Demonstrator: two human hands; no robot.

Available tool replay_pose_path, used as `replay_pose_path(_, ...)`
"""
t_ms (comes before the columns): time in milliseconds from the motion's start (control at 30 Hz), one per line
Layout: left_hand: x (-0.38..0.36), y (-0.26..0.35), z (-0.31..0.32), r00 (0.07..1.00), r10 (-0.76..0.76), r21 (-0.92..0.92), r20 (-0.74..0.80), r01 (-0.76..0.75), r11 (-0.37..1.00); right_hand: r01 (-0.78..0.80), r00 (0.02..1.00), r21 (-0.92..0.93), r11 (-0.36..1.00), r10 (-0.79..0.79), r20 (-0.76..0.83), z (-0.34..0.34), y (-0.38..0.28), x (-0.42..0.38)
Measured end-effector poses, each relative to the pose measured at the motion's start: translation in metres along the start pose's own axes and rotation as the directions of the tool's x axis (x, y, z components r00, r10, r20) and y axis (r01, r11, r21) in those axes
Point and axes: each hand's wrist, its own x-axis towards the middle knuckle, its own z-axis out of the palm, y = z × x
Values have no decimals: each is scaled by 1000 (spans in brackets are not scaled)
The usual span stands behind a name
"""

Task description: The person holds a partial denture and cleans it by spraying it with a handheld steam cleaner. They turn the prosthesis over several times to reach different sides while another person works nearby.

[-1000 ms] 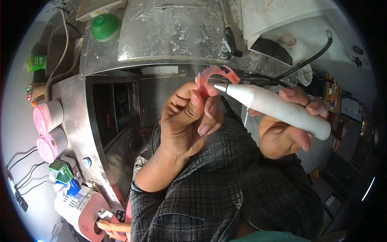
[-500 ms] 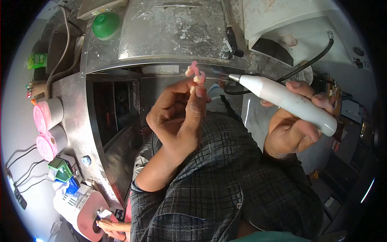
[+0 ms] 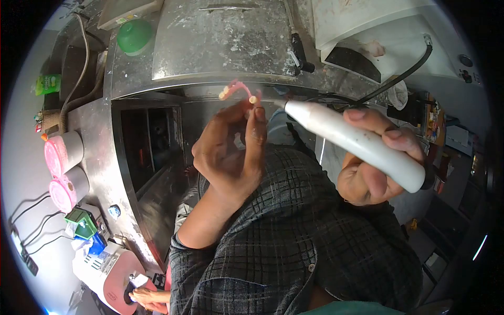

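Observation:
My left hand [image 3: 231, 149] is raised in the middle of the view and pinches a small pink dental piece [image 3: 240, 87] with cream teeth between thumb and fingertips. The piece sticks up above the fingers as a thin curved strip. On the right, my right hand [image 3: 375, 157] wraps round a thick white pen-shaped tool [image 3: 357, 142]. Its narrow dark tip points left toward the dental piece, with a small gap between them.
A stained metal worktop [image 3: 226, 42] lies ahead, bearing a green bowl [image 3: 134, 37]. At left stand pink-lidded tubs [image 3: 63, 193]. Another person's hands [image 3: 149, 298] are at a pink machine [image 3: 115, 281], lower left. A black hose [image 3: 399, 79] hangs at upper right.
The dental piece has turned, so its strip now reaches left. My right hand has moved left and slightly down with the white tool, bringing its tip nearer my left hand.

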Motion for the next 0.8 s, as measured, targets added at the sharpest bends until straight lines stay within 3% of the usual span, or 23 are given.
replay_pose_path(33, 1, -2, 1, 1000, 25, 25, 1, -25, 999, -21, 999, -6, 1000, 21, 46, -1, 0, 1)
replay_pose_path(67, 2, -4, 1, 999, 50, 50, 1, -50, 998, -77, 989, -17, 997, 74, -132, 10, 0, -6)
replay_pose_path(100, 3, -4, 2, 999, 50, 50, 1, -50, 998, -136, 979, -158, 978, 108, -174, 10, -4, -3)
replay_pose_path(167, 5, -4, 1, 990, 144, 172, 11, -144, 975, -172, 982, -190, 967, 152, -113, 4, 0, 1)
replay_pose_path(200, 6, -4, 2, 990, 143, 173, 11, -142, 975, -158, 979, -135, 978, 137, -153, 8, 1, 4)
replay_pose_path(300, 9, -2, 2, 992, 128, 153, -9, -126, 980, -135, 991, -84, 987, 133, -24, 13, 4, 7)
replay_pose_path(367, 13, -1, -3, 973, 212, 276, 92, -230, 933, -130, 991, -76, 989, 131, 16, 16, 4, 8)
replay_pose_path(567, 18, -3, -5, 919, 374, 355, 123, -393, 848, -70, 997, -100, 993, 74, 34, 13, 5, 8)
replay_pose_path(800, 14, -3, -8, 936, 325, 410, 132, -350, 842, -132, 989, -9, 991, 132, 68, 18, -1, 9)
